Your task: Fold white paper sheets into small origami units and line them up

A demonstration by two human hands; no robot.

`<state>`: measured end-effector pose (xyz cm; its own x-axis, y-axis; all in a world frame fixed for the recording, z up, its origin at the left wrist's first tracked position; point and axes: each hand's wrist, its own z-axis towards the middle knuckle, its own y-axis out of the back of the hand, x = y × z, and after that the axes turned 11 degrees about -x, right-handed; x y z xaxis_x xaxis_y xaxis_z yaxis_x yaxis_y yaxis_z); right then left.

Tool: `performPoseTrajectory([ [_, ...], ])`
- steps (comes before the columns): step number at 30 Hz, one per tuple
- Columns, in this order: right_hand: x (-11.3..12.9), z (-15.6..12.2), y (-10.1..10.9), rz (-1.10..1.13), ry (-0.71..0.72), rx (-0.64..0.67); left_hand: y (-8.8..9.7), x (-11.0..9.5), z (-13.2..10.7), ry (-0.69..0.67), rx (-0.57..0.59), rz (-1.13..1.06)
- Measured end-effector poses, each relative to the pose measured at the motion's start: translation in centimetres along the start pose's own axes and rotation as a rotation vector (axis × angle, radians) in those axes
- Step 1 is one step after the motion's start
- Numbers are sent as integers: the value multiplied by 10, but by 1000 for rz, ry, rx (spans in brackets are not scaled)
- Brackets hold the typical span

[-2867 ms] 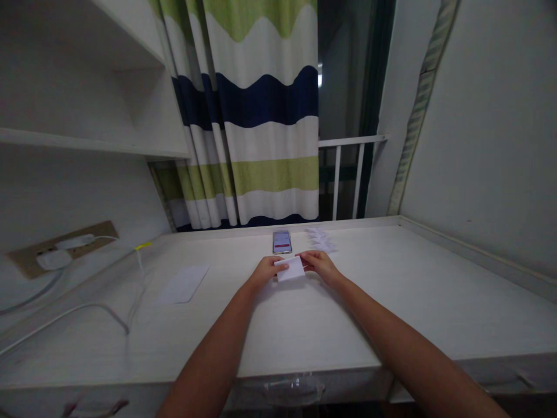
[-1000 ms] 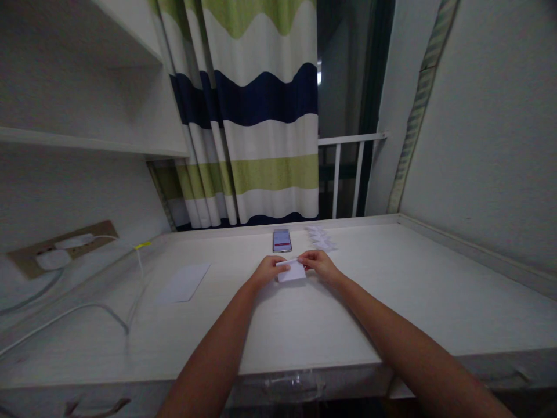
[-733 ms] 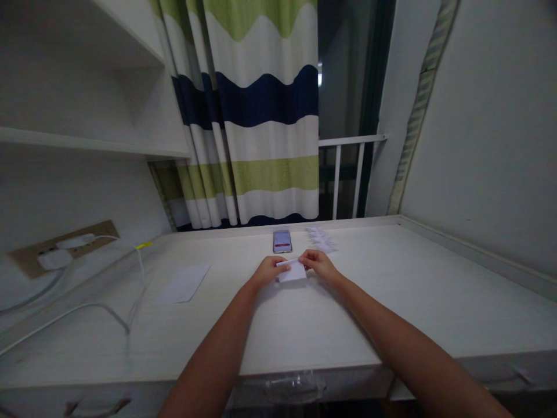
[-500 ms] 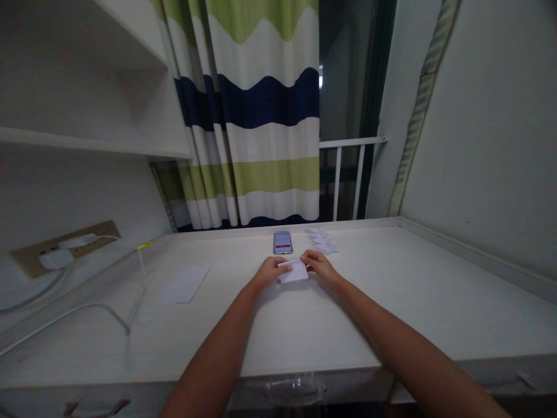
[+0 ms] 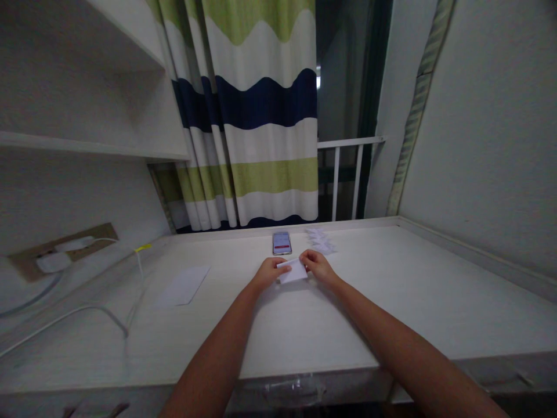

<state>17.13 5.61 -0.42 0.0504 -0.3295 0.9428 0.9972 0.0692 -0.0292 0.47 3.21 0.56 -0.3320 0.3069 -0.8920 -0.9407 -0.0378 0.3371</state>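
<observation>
A small folded piece of white paper (image 5: 293,271) is held just above the white desk (image 5: 304,325), near its middle. My left hand (image 5: 267,273) pinches the paper's left end, fingers closed on it. My right hand (image 5: 319,266) pinches the right end at the top edge. Beyond my hands lies a phone (image 5: 281,242) with its screen lit. To the phone's right sit several small folded white paper pieces (image 5: 319,240) in a loose pile.
A flat white sheet (image 5: 183,285) lies on the desk to the left. White cables (image 5: 87,313) run from a wall socket (image 5: 61,255) at far left. A shelf (image 5: 87,148) overhangs the left side. A striped curtain (image 5: 256,116) and white railing (image 5: 348,174) stand behind the desk.
The paper looks narrower than 2.9 s ago, and my hands have drawn closer together on it. Nothing else on the desk has moved.
</observation>
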Motion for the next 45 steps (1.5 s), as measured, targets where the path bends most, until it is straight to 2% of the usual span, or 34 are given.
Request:
performPoseTrajectory([
  [5,1,-3,0,-29,-32,102,0,-1,0,-1,-13,0],
  [10,3,-3,0,0,-6,108,-1,1,1,13,11,-12],
  [16,1,-4,0,10,-51,132,0,1,0,20,29,-43],
  [22,1,-3,-1,-4,-21,103,-2,5,0,76,53,-102],
  [26,4,-3,-1,4,-38,51,-3,4,-1,170,79,-262],
  [29,7,-4,-1,18,-49,28,-5,5,-1,204,49,-367],
  [36,7,-5,-1,5,-50,34,-5,6,2,143,-7,-345],
  [41,4,-5,-2,-12,-105,82,-4,2,2,47,-28,-216],
  [45,3,-6,-3,-32,-91,80,-5,3,2,11,-23,-150],
])
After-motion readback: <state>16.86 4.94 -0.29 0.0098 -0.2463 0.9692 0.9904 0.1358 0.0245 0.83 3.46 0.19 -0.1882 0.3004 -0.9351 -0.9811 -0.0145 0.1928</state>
